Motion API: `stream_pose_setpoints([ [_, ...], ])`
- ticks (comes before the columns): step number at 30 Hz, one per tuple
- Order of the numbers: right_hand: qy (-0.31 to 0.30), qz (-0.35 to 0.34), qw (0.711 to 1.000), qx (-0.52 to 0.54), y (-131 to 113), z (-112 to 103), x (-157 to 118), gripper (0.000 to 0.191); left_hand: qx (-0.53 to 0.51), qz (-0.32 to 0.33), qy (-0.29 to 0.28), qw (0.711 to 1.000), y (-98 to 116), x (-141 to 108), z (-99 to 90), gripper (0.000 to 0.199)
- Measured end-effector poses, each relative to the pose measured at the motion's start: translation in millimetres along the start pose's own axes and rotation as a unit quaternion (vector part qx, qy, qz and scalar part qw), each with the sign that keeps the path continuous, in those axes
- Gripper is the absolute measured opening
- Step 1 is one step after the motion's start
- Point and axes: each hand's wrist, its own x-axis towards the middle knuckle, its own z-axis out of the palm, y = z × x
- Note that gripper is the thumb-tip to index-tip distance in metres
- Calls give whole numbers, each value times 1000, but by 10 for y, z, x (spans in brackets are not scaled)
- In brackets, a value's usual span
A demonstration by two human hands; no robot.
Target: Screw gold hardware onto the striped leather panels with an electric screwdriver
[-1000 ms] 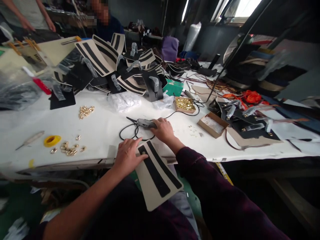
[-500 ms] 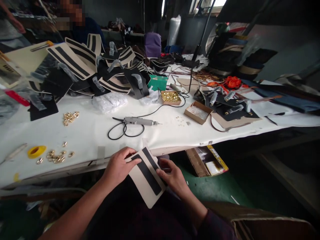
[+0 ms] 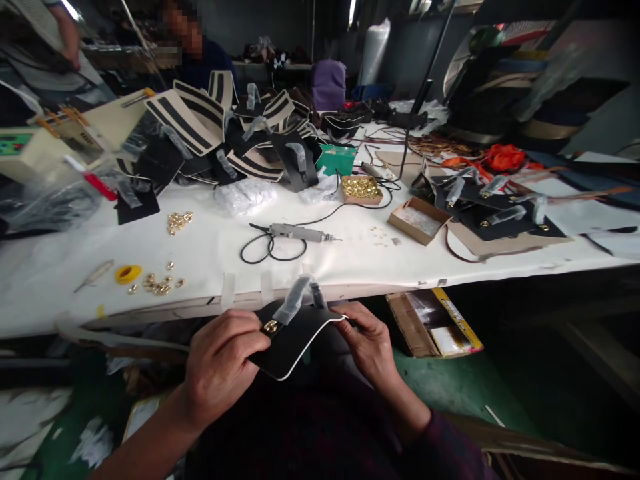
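A black panel (image 3: 295, 343) with a pale edge is held in front of the table's near edge, bent between both hands. Its black face shows, with a plastic-wrapped strap (image 3: 293, 300) and a gold clasp (image 3: 271, 326) on its left part. My left hand (image 3: 225, 363) grips the left end beside the clasp, fingers closed. My right hand (image 3: 367, 340) pinches the right edge between thumb and fingers. The striped side of the panel is out of sight.
On the white table (image 3: 200, 260) lie a grey electric screwdriver (image 3: 300, 232), gold fittings (image 3: 159, 285), yellow tape (image 3: 128, 273), a box of gold parts (image 3: 361, 189) and piled striped panels (image 3: 187, 120). An open carton (image 3: 415, 327) stands below. A person (image 3: 197, 53) is behind.
The panel has been turned over, from its beige striped face to its black face with strap and clasp. Both hands have shifted their hold. The view has swung left.
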Motion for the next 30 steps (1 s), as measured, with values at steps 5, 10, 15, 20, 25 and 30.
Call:
stream_pose_setpoints([
  [5, 10, -84, 996, -20, -57, -1, 0, 17, 18, 6, 25, 1000, -19, -75, -75, 41],
  [10, 9, -123, 990, -69, -90, -10, 6, 22, 31, -3, 37, 999, -76, -111, -109, 36],
  [15, 11, -158, 980, -120, -135, -17, 50, 26, 40, -5, 52, 998, -163, -115, -95, 36],
  [20, -1, -170, 975, -146, -191, -33, 98, 32, 72, -18, 61, 995, -195, -137, -61, 44],
  [25, -11, -176, 972, -154, -233, -15, 148, 34, 54, -54, 41, 996, -196, -134, -51, 45],
  [30, -20, -174, 972, -154, -299, 66, 207, 26, 39, -82, 36, 995, -248, -191, -55, 43],
])
